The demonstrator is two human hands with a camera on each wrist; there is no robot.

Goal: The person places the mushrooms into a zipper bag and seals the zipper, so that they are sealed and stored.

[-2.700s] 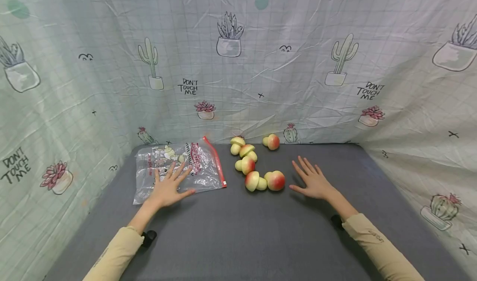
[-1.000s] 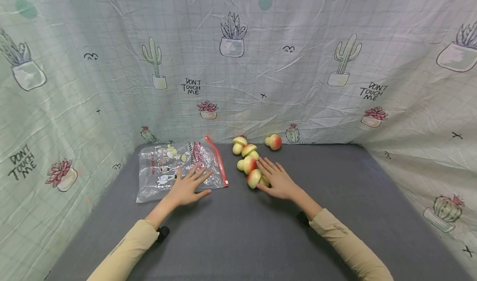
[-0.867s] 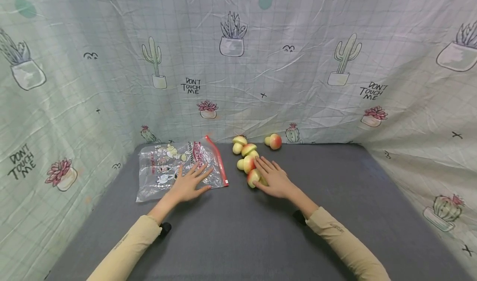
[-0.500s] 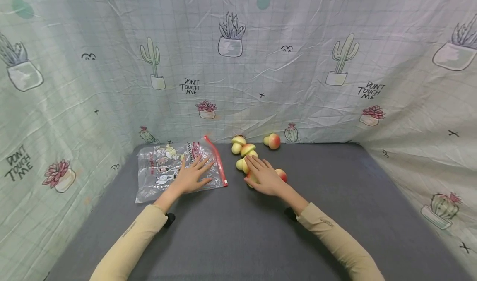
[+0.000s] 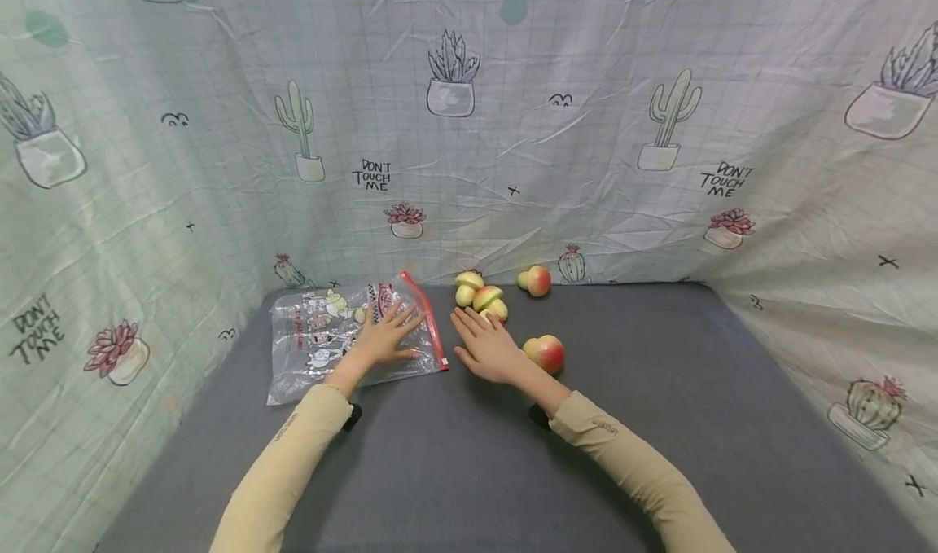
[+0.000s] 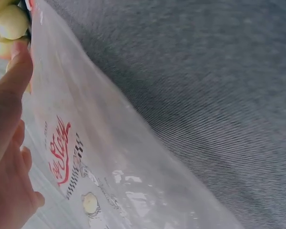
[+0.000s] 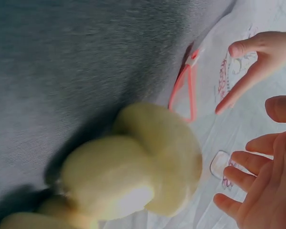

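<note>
Holds the left hand (image 5: 381,344) over the plastic bag (image 5: 322,337), with fingers spread wide and gripping nothing; cannot tell whether pressing. Holds the right hand (image 5: 487,351) near the bag's red zip edge (image 5: 429,317), close to a mushroom (image 7: 114,176), with fingers fairly straight, gripping nothing visible. Has the bag lying flat, probably from being unfilled, and some mushrooms (image 5: 539,280) tipped on the table (image 5: 454,471), likely because of rounded caps.

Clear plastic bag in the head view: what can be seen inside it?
No contents show through the bag, which lies flat on the table. The left hand covers part near the red zip; printing obscures other patches, so those can't be checked.
</note>
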